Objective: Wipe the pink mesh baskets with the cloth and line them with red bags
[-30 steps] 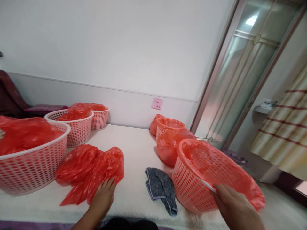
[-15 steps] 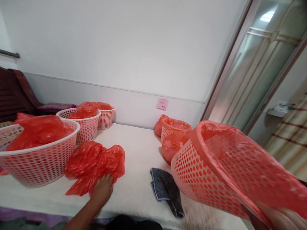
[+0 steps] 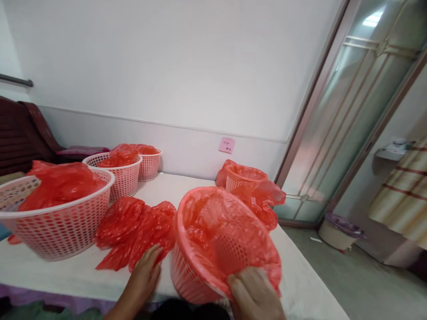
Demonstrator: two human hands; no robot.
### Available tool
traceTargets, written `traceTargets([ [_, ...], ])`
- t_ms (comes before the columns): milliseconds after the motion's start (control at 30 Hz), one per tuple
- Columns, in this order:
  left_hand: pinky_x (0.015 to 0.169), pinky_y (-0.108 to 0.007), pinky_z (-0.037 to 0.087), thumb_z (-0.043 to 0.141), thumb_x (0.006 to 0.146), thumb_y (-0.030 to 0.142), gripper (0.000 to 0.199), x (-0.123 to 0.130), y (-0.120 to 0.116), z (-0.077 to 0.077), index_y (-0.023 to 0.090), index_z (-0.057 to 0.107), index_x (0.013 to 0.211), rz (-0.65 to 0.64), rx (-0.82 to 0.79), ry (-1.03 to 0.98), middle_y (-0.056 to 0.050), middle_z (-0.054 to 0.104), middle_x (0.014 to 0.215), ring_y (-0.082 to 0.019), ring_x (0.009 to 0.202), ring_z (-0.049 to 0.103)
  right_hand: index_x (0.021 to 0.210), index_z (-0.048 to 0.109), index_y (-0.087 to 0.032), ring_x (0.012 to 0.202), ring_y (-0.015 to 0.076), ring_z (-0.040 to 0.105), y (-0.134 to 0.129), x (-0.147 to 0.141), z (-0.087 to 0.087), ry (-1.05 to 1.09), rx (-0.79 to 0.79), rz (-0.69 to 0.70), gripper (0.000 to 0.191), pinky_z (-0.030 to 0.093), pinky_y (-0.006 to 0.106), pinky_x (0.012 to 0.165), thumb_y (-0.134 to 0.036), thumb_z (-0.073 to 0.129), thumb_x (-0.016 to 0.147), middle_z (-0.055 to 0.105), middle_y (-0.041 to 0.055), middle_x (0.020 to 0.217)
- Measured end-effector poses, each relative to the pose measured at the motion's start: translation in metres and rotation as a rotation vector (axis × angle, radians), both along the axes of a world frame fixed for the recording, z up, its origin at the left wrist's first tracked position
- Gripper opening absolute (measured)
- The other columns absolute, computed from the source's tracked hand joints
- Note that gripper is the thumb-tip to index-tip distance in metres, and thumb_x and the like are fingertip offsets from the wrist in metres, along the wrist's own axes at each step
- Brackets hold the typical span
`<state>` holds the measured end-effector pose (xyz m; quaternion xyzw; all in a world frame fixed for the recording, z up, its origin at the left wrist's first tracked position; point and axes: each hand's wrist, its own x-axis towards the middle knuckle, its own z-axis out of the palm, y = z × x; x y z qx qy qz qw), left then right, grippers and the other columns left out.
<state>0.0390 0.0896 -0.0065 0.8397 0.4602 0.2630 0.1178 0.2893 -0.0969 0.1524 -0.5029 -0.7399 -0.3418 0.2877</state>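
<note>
My right hand [image 3: 255, 291] grips the near rim of a pink perforated plastic basket [image 3: 196, 278], which tilts on the table in front of me. A red plastic bag [image 3: 248, 218] lines the basket and is folded over its rim. My left hand [image 3: 145, 269] rests against the edge of a crumpled red plastic bag [image 3: 133, 229], its fingers stretched out. That bag lies flat between the tilted basket and a large white basket [image 3: 66, 226], which has another red bag loosely inside it.
Two smaller baskets [image 3: 128, 178] [image 3: 150, 166] with red bags stand at the back left. A lined basket [image 3: 235, 183] is at the back right, beside bunched red plastic [image 3: 263, 206]. A pink note [image 3: 227, 145] is on the wall. A bin [image 3: 336, 235] stands on the floor.
My right hand has brought the lined basket leftward and down onto the table, over where the grey cloth lay. The cloth is out of sight. My left hand stays at the red bag.
</note>
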Motion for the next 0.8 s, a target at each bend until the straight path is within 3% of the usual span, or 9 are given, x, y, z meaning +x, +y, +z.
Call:
traceTargets([
  [67, 0.107, -0.042, 0.042, 0.039, 0.090, 0.039, 0.045, -0.004, -0.017, 0.007, 0.019, 0.053, 0.128, 0.042, -0.088, -0.270, -0.011, 0.056, 0.135, -0.024, 0.127, 0.051, 0.081, 0.055, -0.021, 0.055, 0.0150, 0.046, 0.014, -0.007, -0.014, 0.010, 0.068, 0.030, 0.021, 0.034, 0.032, 0.059, -0.009, 0.040, 0.089, 0.051, -0.0012, 0.057],
  [133, 0.104, -0.045, 0.046, 0.047, 0.086, 0.045, 0.046, -0.005, -0.032, 0.019, 0.021, 0.053, 0.125, 0.084, -0.212, -0.540, -0.011, 0.059, 0.132, -0.027, 0.125, 0.053, 0.083, 0.056, -0.020, 0.054, 0.0147, 0.045, 0.022, -0.013, -0.016, 0.011, 0.087, 0.077, 0.020, 0.033, 0.032, 0.059, -0.007, 0.040, 0.087, 0.051, -0.0014, 0.057],
  [300, 0.099, -0.040, 0.050, 0.059, 0.081, 0.045, 0.049, 0.009, -0.058, 0.060, 0.023, 0.049, 0.124, 0.015, -0.441, -0.851, -0.010, 0.058, 0.134, -0.026, 0.119, 0.058, 0.094, 0.057, -0.019, 0.064, 0.0170, 0.052, 0.025, -0.019, 0.005, 0.086, -0.119, 0.166, 0.014, 0.037, 0.030, 0.062, -0.018, 0.043, 0.092, 0.060, 0.0029, 0.072],
  [433, 0.093, -0.038, 0.055, 0.067, 0.073, 0.047, 0.056, 0.021, -0.066, 0.083, 0.021, 0.050, 0.119, -0.013, -0.506, -0.957, -0.012, 0.062, 0.128, -0.028, 0.113, 0.062, 0.099, 0.056, -0.019, 0.070, 0.0181, 0.055, 0.024, -0.014, 0.010, 0.172, -0.192, 0.214, 0.014, 0.041, 0.030, 0.064, -0.024, 0.045, 0.093, 0.063, 0.0041, 0.079],
  [600, 0.091, -0.039, 0.056, 0.067, 0.071, 0.049, 0.058, 0.028, -0.072, 0.102, 0.022, 0.051, 0.120, 0.047, -0.373, -0.958, -0.010, 0.064, 0.126, -0.029, 0.114, 0.062, 0.097, 0.055, -0.021, 0.076, 0.0158, 0.057, 0.019, -0.008, 0.016, 0.323, -0.334, 0.374, 0.012, 0.044, 0.027, 0.068, -0.022, 0.043, 0.094, 0.065, 0.0024, 0.084],
  [800, 0.092, -0.038, 0.056, 0.067, 0.070, 0.050, 0.061, 0.033, -0.074, 0.119, 0.021, 0.051, 0.121, 0.047, -0.346, -0.996, -0.012, 0.060, 0.130, -0.028, 0.114, 0.062, 0.080, 0.057, -0.021, 0.070, 0.0123, 0.056, 0.011, -0.007, 0.031, 0.798, -0.546, 0.334, 0.021, 0.043, 0.023, 0.065, -0.031, 0.045, 0.095, 0.057, -0.0011, 0.075],
])
